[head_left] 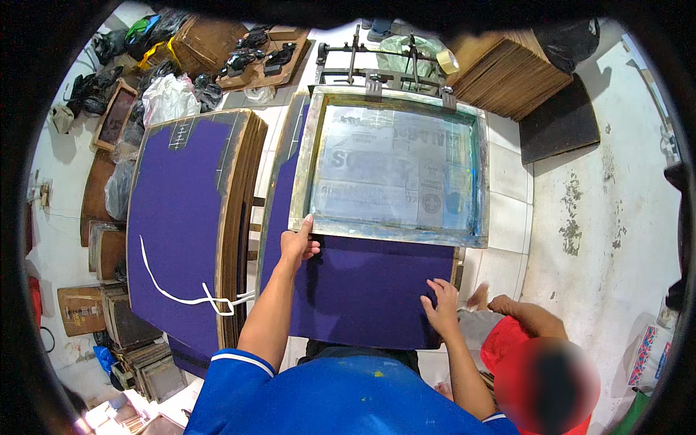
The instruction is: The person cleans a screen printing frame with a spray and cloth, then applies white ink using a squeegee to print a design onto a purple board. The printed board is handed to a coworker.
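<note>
A screen printing frame (390, 236), wooden and paint-stained with see-through mesh, is held along its far edge by metal hinge clamps (373, 85). My left hand (299, 245) is closed on its near left corner, thumb on top and fingers curled below. Under the frame's near part lies a dark purple cloth (362, 290) spread on a board. My right hand (441, 303) rests on the right side of that cloth, fingers apart, holding nothing. The frame hides the far part of the cloth.
To the left stands a stack of boards (243, 181) topped with purple cloth and a white cord (174, 296). Another person in a red top (507, 341) sits close at my lower right. More boards (500, 72) and a tape roll (447, 61) are at the far right.
</note>
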### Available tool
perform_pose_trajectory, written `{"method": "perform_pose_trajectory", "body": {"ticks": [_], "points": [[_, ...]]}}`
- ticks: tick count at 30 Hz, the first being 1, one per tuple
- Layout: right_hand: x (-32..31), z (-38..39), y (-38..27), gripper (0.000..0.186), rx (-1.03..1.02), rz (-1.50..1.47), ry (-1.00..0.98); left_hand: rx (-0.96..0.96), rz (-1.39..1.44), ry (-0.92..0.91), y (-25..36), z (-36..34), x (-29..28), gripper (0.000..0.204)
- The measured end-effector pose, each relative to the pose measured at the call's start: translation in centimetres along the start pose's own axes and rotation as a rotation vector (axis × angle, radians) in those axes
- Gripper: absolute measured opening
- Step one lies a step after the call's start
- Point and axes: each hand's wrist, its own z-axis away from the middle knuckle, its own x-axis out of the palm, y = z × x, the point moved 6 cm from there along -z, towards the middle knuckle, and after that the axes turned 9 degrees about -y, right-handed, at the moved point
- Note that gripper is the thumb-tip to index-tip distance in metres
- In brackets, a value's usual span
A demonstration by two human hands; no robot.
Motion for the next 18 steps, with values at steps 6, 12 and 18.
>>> {"method": "perform_pose_trajectory", "body": {"ticks": [6, 12, 18], "points": [[2.0, -6.4, -4.7, 0.083, -0.128, 0.179, -0.067, -0.002, -0.068, 0.004, 0.1, -0.4, -0.5, 0.076], [3.6, -7.3, -8.4, 0.085, 0.034, 0.229, -0.056, 0.030, -0.074, -0.125, -0.1, -1.9, -0.6, 0.074], [9.3, 6.8, -10.4, 0.059, 0.167, -0.277, 0.197, 0.074, -0.247, -0.304, -0.8, -4.2, -1.4, 0.082]]}}
